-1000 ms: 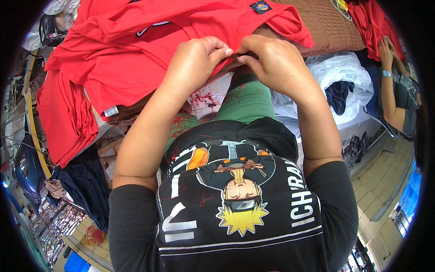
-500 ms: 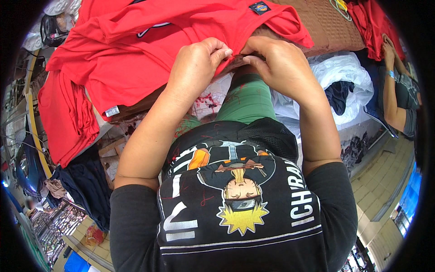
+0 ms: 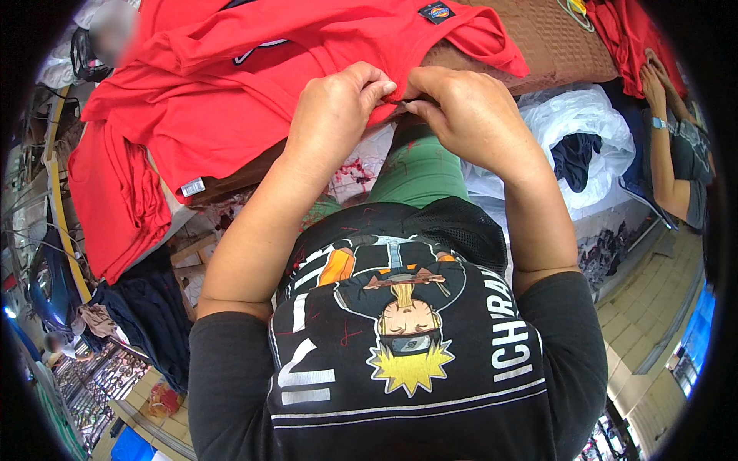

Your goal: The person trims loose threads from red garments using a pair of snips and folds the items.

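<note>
A red shirt point(image 3: 223, 115) lies spread over a brown padded surface, its near edge hanging toward my lap. My left hand point(image 3: 342, 100) pinches that edge between thumb and fingertips. Close beside it, my right hand point(image 3: 461, 104) is closed too, thumb and forefinger pressed together at the same edge. A tiny dark tip shows at the right fingertips; the fingers hide what it belongs to. A dark label patch point(image 3: 437, 12) sits on the shirt at the far side, and a white tag point(image 3: 192, 187) hangs at its lower left edge.
The brown quilted pad point(image 3: 561, 46) runs under the shirt. To the right, a white plastic bag point(image 3: 592, 115) holds dark cloth. Dark blue cloth point(image 3: 146, 315) hangs at the left. Another person's hands point(image 3: 655, 81) handle red cloth at the far right. Red threads dot my green trousers point(image 3: 419, 165).
My right hand has shifted slightly left, and its thumb and forefinger have come together at the shirt edge. The left hand keeps its pinch. The other person's hands moved slightly.
</note>
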The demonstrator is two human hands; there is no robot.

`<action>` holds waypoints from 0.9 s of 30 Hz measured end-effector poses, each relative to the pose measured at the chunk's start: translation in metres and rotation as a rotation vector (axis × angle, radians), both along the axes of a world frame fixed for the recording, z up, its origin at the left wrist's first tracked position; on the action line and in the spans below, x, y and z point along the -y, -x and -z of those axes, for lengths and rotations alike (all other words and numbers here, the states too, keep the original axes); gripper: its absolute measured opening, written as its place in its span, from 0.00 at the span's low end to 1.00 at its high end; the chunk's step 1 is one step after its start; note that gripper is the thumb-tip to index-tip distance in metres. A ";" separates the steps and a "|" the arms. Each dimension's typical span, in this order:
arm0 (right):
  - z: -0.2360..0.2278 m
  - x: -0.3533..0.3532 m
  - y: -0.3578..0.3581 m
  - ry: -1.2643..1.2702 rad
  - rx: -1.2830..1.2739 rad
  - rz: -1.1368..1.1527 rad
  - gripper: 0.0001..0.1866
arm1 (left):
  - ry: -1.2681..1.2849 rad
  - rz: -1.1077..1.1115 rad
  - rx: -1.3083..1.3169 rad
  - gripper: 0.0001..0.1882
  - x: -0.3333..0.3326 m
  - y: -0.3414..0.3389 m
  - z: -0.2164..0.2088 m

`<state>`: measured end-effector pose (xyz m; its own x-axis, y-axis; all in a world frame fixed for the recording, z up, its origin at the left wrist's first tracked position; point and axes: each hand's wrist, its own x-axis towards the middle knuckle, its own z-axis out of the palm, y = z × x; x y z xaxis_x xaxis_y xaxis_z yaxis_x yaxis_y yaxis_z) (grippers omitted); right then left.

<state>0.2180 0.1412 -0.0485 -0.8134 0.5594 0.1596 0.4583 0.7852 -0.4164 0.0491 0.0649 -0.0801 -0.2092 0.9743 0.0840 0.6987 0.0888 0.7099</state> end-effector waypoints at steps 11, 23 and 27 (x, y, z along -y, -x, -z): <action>0.004 0.003 0.003 0.017 -0.053 0.033 0.09 | 0.026 -0.025 0.119 0.10 0.002 0.006 -0.001; 0.027 -0.019 -0.020 0.438 -0.136 0.116 0.19 | 0.061 0.269 -0.053 0.09 0.032 0.035 -0.075; 0.037 -0.004 0.002 1.013 -0.181 0.229 0.14 | -0.052 0.123 0.052 0.09 0.026 0.024 -0.053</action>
<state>0.2163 0.1454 -0.0856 -0.6825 0.6360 -0.3601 0.4173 -0.0654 -0.9064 0.0247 0.0388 -0.0268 -0.0936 0.9875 0.1269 0.6643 -0.0330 0.7467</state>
